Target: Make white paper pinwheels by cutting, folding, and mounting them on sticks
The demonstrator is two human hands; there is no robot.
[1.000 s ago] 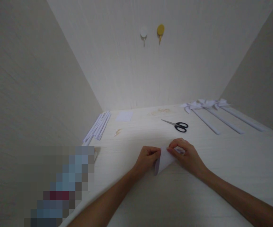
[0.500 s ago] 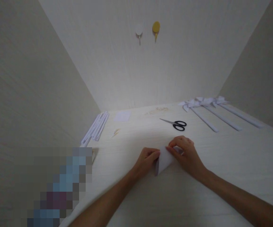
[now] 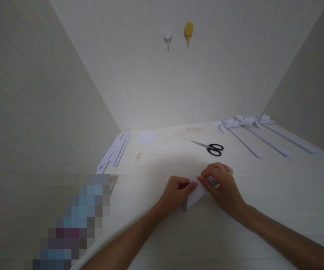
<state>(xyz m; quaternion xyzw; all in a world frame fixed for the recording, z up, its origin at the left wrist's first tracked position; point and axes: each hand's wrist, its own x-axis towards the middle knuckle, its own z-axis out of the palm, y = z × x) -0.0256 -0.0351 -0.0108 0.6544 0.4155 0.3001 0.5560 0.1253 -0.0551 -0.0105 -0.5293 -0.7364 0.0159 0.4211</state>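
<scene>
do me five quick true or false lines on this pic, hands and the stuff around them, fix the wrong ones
1. The left hand and right hand hold the same paper. True.
2. The right hand grips the scissors. False: they lie on the table.
3. Three paper sticks lie toward the right. True.
4. The hooks are both white. False: one is yellow.
5. A square sheet lies flat. True.
</scene>
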